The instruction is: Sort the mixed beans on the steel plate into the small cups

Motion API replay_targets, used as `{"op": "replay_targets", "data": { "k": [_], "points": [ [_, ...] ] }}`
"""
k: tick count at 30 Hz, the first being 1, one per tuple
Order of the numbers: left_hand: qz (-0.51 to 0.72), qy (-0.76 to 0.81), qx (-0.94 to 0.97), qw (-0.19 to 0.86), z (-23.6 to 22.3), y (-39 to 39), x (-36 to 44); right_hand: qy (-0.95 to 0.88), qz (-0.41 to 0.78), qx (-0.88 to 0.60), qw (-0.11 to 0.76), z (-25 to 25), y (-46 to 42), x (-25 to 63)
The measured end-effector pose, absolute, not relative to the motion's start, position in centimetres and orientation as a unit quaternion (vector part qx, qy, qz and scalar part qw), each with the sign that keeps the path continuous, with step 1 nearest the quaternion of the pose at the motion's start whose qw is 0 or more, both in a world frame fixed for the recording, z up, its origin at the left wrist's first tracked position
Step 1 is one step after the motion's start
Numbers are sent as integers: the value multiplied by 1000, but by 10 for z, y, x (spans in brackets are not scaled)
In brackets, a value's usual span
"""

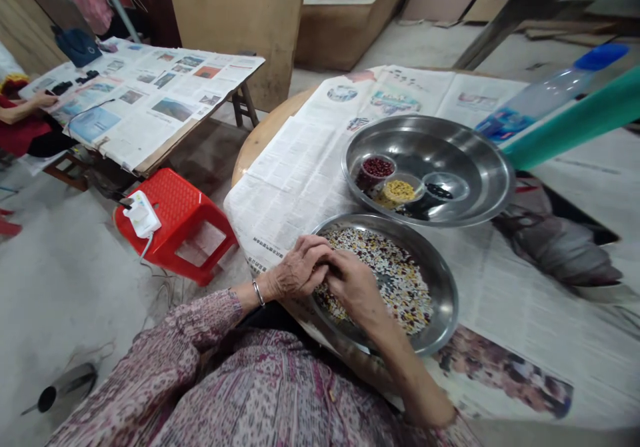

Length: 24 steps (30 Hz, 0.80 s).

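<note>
My left hand [303, 267] and my right hand [356, 290] meet over the left side of a steel basin [447, 300]. Both have their fingers curled and pressed together; whatever lies in them is hidden or too small to name. Spread across the basin's bottom are mixed grains [400, 280], white, yellow, dark red and black. Just behind, a second steel basin [480, 167] holds three clear plastic cups: one with dark red beans [377, 167], one with yellow grains [399, 191] and one, tipped over, with black beans [439, 191].
Newspaper [290, 187] covers the round table. At right are a plastic bottle [545, 93], a green tube-like object [580, 120] and a grey plastic bag [570, 247]. A red stool [175, 213] carries a white power strip [143, 213]. Other people sit at another newspaper-covered table [150, 93].
</note>
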<state>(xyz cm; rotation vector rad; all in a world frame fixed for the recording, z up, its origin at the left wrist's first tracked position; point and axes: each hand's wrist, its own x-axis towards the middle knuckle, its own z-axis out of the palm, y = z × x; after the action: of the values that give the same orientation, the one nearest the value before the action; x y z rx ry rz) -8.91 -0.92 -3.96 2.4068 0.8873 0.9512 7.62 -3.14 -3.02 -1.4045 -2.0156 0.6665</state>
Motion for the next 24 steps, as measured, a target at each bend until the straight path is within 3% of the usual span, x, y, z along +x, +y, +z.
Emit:
{"op": "replay_targets", "data": {
  "k": [6, 11, 15, 19, 24],
  "points": [
    [319, 321, 871, 189, -37, -9, -89, -844, 87, -485, 212, -27, -18, 82],
    [293, 320, 881, 189, -34, -9, -90, -773, 24, -599, 206, -35, -16, 137],
    [315, 301, 882, 178, -35, -8, -89, -746, 65, -622, 228, -39, -43, 167],
    [310, 300, 886, 171, -38, -8, -88, -789, 144, -545, 246, -31, -77, 138],
    [355, 276, 881, 148, -37, -7, -87, -860, 98, -465, 185, -23, -69, 93]
  ]
}}
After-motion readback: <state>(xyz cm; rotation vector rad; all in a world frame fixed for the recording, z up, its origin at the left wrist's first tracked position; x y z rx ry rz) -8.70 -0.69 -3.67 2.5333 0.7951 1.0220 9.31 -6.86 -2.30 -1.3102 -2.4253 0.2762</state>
